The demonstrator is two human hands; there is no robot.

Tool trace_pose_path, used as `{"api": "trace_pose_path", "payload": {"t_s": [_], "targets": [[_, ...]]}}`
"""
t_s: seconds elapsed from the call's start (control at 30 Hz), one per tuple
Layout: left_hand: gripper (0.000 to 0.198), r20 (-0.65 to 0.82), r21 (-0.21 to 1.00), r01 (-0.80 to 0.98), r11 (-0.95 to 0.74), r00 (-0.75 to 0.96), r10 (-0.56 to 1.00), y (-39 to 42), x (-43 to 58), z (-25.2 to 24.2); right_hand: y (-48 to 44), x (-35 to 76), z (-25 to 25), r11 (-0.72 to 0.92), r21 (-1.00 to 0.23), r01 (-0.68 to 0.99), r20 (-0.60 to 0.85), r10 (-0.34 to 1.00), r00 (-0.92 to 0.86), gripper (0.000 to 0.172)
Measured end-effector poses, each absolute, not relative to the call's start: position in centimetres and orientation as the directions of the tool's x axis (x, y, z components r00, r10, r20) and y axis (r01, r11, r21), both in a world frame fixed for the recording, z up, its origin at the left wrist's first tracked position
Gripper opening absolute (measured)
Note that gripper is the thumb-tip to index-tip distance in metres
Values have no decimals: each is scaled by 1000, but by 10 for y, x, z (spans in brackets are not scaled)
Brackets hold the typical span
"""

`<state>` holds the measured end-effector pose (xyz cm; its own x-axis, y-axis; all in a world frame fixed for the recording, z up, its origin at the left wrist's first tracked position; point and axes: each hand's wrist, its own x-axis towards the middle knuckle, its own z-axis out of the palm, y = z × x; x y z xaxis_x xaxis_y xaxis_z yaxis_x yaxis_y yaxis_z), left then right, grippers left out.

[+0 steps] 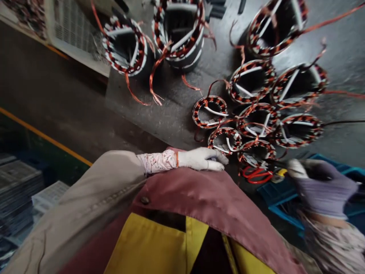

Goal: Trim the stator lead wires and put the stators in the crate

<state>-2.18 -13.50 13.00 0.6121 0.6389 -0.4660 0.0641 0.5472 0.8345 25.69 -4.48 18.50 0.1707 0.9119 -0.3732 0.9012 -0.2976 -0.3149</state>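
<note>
My left hand (pixel 199 159), in a white glove, lies at the table edge in front of my apron, its fingers stretched out with nothing seen in them. Just beyond its fingertips stands a small motor stator (pixel 225 140) with copper windings and white strips. My right hand (pixel 325 186), in a purple glove with whitish fingertips, is over a blue crate (pixel 281 196) at the right. Its fingers are curled and slightly blurred; what they hold, if anything, is hidden. Red-handled scissors (pixel 256 175) and a yellow object (pixel 279 175) are left of it.
Several more stators with loose copper leads stand on the grey metal table (pixel 171 114), including a large one (pixel 179 38) at the back. Black tubes (pixel 216 7) lie behind it. A pale basket (pixel 74 34) is at the back left, and stacked trays (pixel 19 190) are at the lower left.
</note>
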Motion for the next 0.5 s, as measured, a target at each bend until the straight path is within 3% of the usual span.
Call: {"api": "trace_pose_path", "payload": {"t_s": [0.1,0.33,0.5], "targets": [[28,-523,790,20,613,543,657,-139,-25,125,-45,250,161,-327,-258,909,-464,867,180,46],[26,-547,751,-29,660,532,646,-142,-25,120,-54,259,135,-79,-58,995,-439,897,46,47],[27,-565,719,-74,691,517,643,-142,-22,115,-55,252,143,-22,-64,998,-467,884,-10,46]]}}
